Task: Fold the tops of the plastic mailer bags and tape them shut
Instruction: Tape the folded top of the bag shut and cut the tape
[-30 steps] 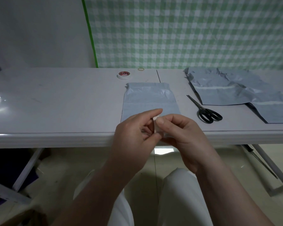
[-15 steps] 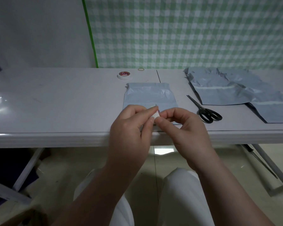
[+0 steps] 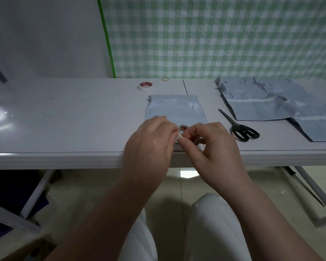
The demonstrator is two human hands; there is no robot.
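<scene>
— What do we meet first, starting from the left of the white table (image 3: 64, 119)?
— Toward the back, a spare tape roll (image 3: 146, 86) lies flat. Just to its right we see a rubber band (image 3: 165, 79) at the far edge, below the green checked cloth (image 3: 224, 34).

— And the bag we are working on?
— The grey mailer bag (image 3: 174, 108) lies flat in the middle of the table. Its near end is hidden behind our hands.

— What are our hands doing?
— Our left hand (image 3: 151, 146) has its fingers curled in, pinching the white side of a small tape roll (image 3: 183, 129). Our right hand (image 3: 213, 147) grips the same roll from the other side, with the thumb on its near edge. The roll is held over the bag's near end, by the table's front edge. We cannot tell whether a loose end of tape is lifted.

— And further right?
— Black-handled scissors (image 3: 239, 127) lie closed beside the bag, apart from it. Beyond them sits a pile of mailer bags (image 3: 271, 104), overlapping and crumpled.
</scene>
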